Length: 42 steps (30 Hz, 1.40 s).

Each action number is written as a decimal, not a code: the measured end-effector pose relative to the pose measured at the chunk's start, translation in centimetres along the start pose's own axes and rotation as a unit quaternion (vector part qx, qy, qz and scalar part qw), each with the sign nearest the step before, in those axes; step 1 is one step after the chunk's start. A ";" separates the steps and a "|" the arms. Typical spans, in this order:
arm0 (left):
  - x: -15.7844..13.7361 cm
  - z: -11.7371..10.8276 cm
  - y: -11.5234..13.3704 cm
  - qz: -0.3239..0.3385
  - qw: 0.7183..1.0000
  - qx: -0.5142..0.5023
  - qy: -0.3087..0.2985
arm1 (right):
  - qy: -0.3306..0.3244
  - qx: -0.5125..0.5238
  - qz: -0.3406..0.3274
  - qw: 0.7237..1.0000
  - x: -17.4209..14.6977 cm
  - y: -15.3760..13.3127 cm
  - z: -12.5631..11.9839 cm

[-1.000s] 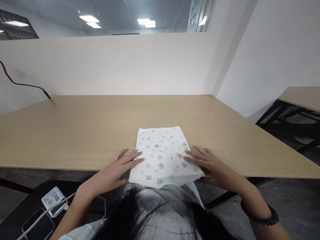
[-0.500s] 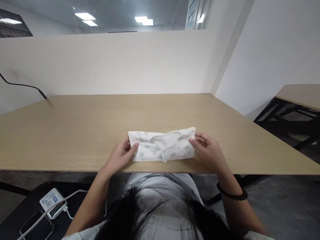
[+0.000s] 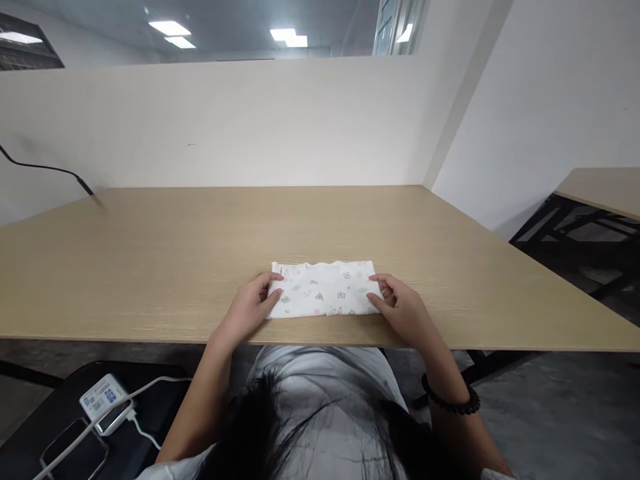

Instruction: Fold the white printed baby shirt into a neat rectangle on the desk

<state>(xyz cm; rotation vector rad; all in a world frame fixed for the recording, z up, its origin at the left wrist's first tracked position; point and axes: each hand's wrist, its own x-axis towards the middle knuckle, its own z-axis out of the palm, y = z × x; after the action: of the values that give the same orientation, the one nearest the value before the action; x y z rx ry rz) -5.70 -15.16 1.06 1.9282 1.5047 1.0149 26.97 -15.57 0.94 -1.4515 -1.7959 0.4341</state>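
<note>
Cloth lay folded on the table's near side, our half-curled left hand and right hand touching its ends, grip unclear; we seemed to be straightening it, next needing even pressure.

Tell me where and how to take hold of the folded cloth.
Likely best to grip the folded cloth by its two short ends, coming from left and right: it lies flat on the table as a wide strip. The left hand and right hand touch those ends.
</note>
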 end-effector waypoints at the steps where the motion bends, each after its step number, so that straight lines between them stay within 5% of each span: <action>1: 0.1 0.1 0.0 -0.001 1.000 -0.013 0.007 | 0.007 0.006 0.001 1.000 0.1 -0.1 0.1; 12: 0.1 0.0 0.9 -0.054 0.988 -0.144 0.024 | 0.033 -0.104 0.005 0.994 2.2 -0.8 1.0; 15: -0.1 -0.1 1.5 -0.059 0.978 -0.195 0.042 | 0.064 0.046 0.030 0.996 1.9 -0.8 0.7; 18: -0.2 -0.2 1.7 -0.045 0.965 -0.252 0.055 | 0.055 0.258 0.066 0.962 1.6 -0.6 0.1; 20: -0.3 -0.2 1.6 -0.036 0.965 -0.260 0.029 | 0.015 0.312 0.094 0.945 1.5 -0.4 -0.1; 24: -0.3 0.0 0.8 -0.049 0.981 -0.181 -0.053 | -0.043 0.243 0.124 0.961 1.5 0.0 0.1; 32: -0.3 -0.1 0.4 -0.032 0.996 -0.044 -0.064 | -0.022 0.063 0.044 0.997 1.5 0.0 0.7; 38: -1.5 1.1 1.1 0.003 0.996 0.064 0.058 | 0.127 -0.035 -0.053 0.990 0.6 -1.1 0.6; 42: -3.2 2.7 2.4 0.055 0.987 0.151 0.006 | 0.028 -0.103 -0.072 0.992 -0.4 -1.3 2.2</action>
<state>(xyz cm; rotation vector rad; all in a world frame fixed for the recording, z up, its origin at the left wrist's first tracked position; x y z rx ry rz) -2.53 -18.73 0.41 2.2369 1.6529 0.8858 24.54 -15.84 0.29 -1.4439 -1.9289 0.1361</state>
